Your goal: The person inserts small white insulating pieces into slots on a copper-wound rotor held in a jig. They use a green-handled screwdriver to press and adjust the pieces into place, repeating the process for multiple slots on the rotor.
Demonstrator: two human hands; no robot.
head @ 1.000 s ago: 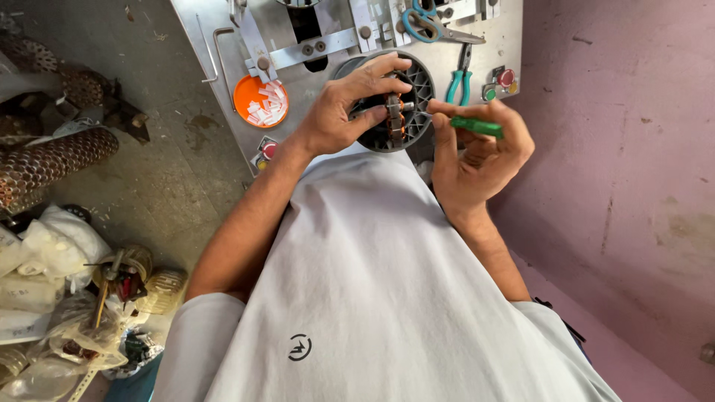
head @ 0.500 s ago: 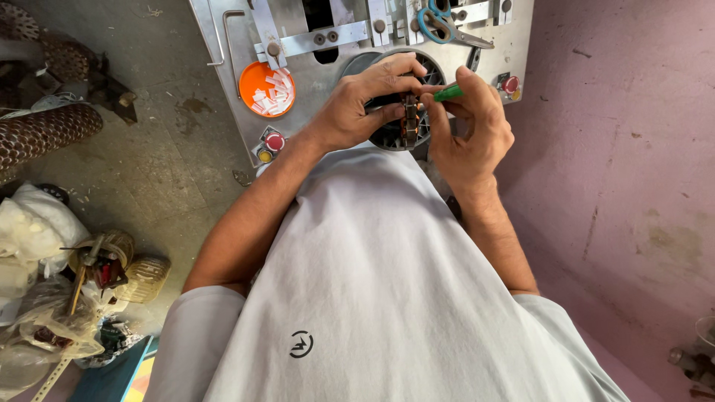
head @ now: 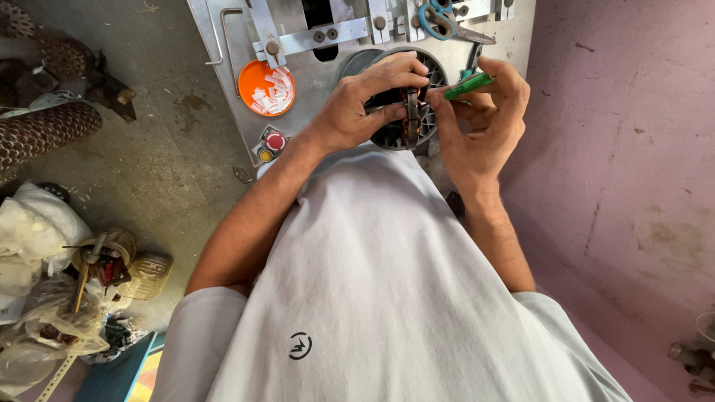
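My left hand grips a dark round motor stator with copper windings, held against a round black housing on the grey metal workbench. My right hand pinches the stator's edge with the fingertips and also holds a green-handled tool between fingers and thumb. Both hands meet over the stator. The stator's lower part is hidden by my fingers.
An orange lid holding several small white pieces sits on the bench left of my hands. Blue-handled scissors lie at the bench top. A red button is below the lid. Motor parts and plastic bags clutter the floor at left. A pink wall stands at right.
The view has shifted so the bench and hands sit lower in frame. My right hand has drawn in closer to the stator, and the green tool now angles up to the right.
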